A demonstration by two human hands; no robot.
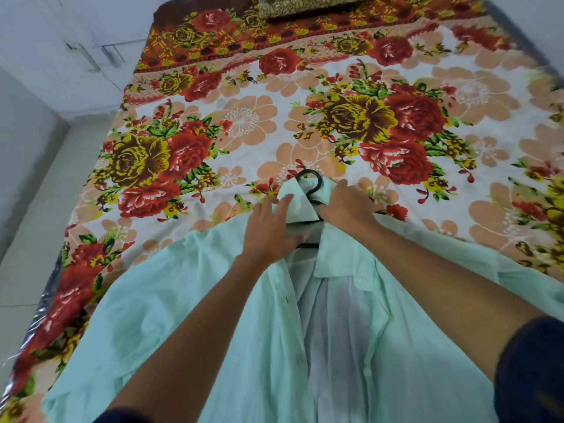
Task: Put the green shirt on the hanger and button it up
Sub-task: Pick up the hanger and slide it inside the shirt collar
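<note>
This is a bedroom in a home. A bed fills most of the view, spread with a floral bedsheet printed in red and yellow roses on white, with a dark red patterned border at the far end. A brown-and-gold patterned pillow lies at the far edge. To the left stand pale cupboard doors with handles, above a light tiled floor.
</note>
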